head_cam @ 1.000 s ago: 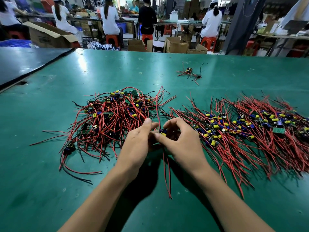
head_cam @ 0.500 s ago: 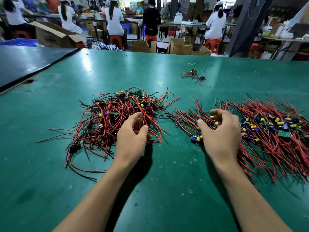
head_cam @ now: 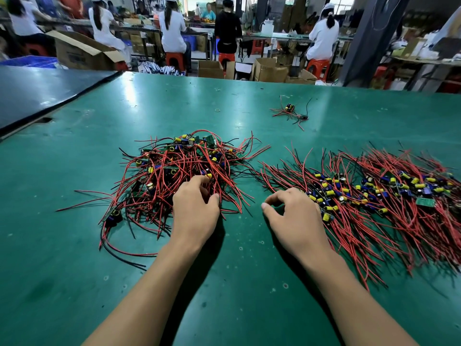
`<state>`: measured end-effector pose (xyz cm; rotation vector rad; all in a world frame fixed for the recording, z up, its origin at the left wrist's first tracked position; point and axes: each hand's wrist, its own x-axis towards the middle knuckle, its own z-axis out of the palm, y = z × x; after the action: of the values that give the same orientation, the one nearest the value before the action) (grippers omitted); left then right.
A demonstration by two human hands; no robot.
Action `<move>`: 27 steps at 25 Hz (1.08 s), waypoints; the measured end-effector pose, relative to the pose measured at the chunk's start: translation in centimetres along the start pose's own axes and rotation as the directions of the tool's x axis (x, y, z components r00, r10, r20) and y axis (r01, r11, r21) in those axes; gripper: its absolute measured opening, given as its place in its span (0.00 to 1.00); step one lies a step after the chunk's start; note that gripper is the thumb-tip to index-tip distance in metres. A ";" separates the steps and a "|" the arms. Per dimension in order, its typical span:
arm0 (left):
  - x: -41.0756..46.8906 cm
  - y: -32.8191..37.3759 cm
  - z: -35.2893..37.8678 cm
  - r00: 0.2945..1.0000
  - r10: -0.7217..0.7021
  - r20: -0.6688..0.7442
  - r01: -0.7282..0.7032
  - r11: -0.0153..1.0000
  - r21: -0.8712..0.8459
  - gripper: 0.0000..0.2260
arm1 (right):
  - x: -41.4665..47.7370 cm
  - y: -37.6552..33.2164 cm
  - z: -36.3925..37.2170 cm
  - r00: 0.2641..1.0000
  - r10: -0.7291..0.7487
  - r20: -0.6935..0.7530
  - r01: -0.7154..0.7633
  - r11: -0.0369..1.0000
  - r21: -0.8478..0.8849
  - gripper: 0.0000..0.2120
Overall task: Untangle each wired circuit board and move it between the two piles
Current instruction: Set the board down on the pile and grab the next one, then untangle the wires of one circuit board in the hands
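Left hand is digging into the tangled pile of wired circuit boards.
Its fingers are curling among the red wires; whether they are pinching a board I cannot tell. Right hand is hovering loosely curled, holding nothing, with the straightened pile lying just beside its knuckles.

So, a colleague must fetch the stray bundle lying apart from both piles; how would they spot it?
On the green table, look past the tangled left pile and the straightened right pile, towards the far edge. The stray bundle lies alone: a tiny knot of red and black wires, touching neither pile.
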<state>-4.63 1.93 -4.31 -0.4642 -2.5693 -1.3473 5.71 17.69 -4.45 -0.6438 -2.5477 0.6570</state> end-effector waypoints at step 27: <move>-0.4 0.9 -1.1 0.978 -0.198 0.066 0.203 0.976 -0.082 0.10 | 0.1 0.3 -0.4 0.999 0.052 -0.011 -0.052 0.999 -0.001 0.07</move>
<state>-3.84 1.47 -3.13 -0.2668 -2.6724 -1.5398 5.91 18.11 -4.23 -0.7146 -2.5291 0.6674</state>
